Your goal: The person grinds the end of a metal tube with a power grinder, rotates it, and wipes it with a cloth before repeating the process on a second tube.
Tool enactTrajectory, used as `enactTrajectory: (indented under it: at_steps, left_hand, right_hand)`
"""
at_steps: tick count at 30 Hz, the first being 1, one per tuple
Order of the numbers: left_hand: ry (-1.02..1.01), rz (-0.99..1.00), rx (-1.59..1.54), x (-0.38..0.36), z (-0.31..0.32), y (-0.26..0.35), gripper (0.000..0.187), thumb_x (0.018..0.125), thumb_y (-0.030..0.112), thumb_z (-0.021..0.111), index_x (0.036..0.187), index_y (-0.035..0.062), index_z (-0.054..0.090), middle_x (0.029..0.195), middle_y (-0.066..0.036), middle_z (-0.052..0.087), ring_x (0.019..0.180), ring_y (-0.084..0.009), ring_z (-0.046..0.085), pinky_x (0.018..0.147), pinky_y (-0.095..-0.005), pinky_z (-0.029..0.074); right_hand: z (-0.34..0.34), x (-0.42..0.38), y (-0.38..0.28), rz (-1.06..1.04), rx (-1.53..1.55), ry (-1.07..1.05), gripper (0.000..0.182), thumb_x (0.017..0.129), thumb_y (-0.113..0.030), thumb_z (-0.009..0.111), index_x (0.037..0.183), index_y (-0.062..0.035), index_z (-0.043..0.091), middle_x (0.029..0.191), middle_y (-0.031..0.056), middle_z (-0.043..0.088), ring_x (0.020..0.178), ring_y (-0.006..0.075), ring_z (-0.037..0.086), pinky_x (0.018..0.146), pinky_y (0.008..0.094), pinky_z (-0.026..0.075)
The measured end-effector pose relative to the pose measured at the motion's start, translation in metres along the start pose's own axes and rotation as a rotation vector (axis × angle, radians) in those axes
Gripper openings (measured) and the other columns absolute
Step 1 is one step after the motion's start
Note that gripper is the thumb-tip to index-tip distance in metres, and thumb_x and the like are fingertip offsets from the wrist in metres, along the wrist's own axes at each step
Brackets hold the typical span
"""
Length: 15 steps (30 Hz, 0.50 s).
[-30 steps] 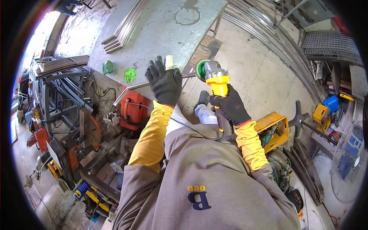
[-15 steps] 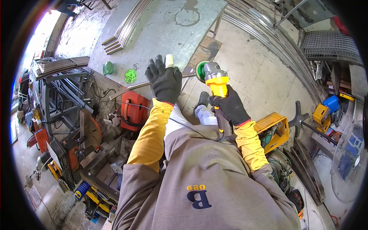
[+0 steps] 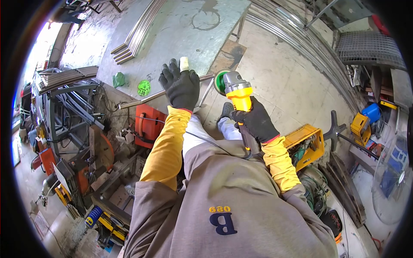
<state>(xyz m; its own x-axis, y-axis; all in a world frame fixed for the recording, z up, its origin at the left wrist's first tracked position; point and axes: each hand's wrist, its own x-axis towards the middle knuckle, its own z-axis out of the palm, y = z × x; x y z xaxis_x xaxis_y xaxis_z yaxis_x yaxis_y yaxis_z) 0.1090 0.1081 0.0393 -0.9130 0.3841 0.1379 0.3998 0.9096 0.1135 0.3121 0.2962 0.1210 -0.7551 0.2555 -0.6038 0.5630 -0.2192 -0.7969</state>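
Note:
My left hand (image 3: 181, 89), in a black glove, lies across a thin metal tube (image 3: 157, 95) near the metal table's edge. Its fingers stretch forward, and a white wrapping (image 3: 184, 64) covers the index finger's end. In my right hand (image 3: 258, 120), also black-gloved, is a yellow and grey angle grinder (image 3: 239, 95), gripped around its body. The grinder's green disc (image 3: 220, 82) meets the right end of the tube. A black cord runs from the grinder's rear across my lap.
On the metal table (image 3: 176, 34) lie several bent tubes (image 3: 137, 36), a green lump (image 3: 118, 80) and a green round label (image 3: 144, 87). A red case (image 3: 148, 126) stands below it. To the right are a yellow crate (image 3: 310, 144), a fan (image 3: 393, 176) and long tubes on the floor.
The tube and my left hand have moved slightly away from my body across the table. The grinder has shifted a little left, its disc still at the tube's end.

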Motion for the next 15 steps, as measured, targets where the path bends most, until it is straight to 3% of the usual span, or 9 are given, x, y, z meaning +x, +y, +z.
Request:
enactTrajectory:
  at_steps: [6, 8, 9, 15]
  left_hand:
    - [0.031, 0.017, -0.009, 0.002, -0.005, -0.002, 0.060, 0.108, 0.043, 0.054, 0.151, 0.0034, 0.067, 0.173, -0.023, 0.045, 0.160, -0.0514, 0.036, 0.131, -0.0632, 0.025]
    - [0.078, 0.043, -0.018, 0.000, -0.002, -0.003, 0.059, 0.108, 0.043, 0.055, 0.151, 0.0033, 0.068, 0.172, -0.023, 0.047, 0.159, -0.0514, 0.037, 0.131, -0.0632, 0.026]
    - [0.066, 0.052, -0.015, -0.003, -0.005, -0.003, 0.058, 0.108, 0.042, 0.055, 0.150, 0.0036, 0.068, 0.172, -0.023, 0.047, 0.159, -0.0513, 0.037, 0.131, -0.0630, 0.026]
    - [0.011, 0.083, -0.028, -0.035, -0.016, -0.001, 0.057, 0.109, 0.039, 0.057, 0.153, 0.0051, 0.066, 0.173, -0.022, 0.046, 0.161, -0.0513, 0.034, 0.133, -0.0622, 0.024]
  right_hand:
    - [-0.012, 0.002, 0.014, -0.090, 0.040, 0.088, 0.043, 0.093, -0.014, 0.083, 0.131, -0.0013, 0.066, 0.101, 0.0082, 0.073, 0.083, 0.0171, 0.071, 0.076, 0.0355, 0.060]
    - [-0.019, -0.001, 0.007, 0.034, 0.209, 0.088, 0.048, 0.096, -0.012, 0.079, 0.138, -0.0032, 0.059, 0.100, 0.0089, 0.072, 0.074, 0.0202, 0.072, 0.067, 0.0379, 0.065]
    - [-0.022, 0.002, 0.010, -0.006, 0.178, 0.086, 0.047, 0.097, -0.014, 0.077, 0.139, -0.0034, 0.057, 0.100, 0.0100, 0.073, 0.075, 0.0218, 0.074, 0.067, 0.0393, 0.065]
    - [-0.029, -0.008, 0.010, 0.080, 0.355, 0.024, 0.049, 0.095, -0.020, 0.082, 0.136, -0.0050, 0.060, 0.101, 0.0099, 0.073, 0.077, 0.0217, 0.075, 0.069, 0.0401, 0.066]
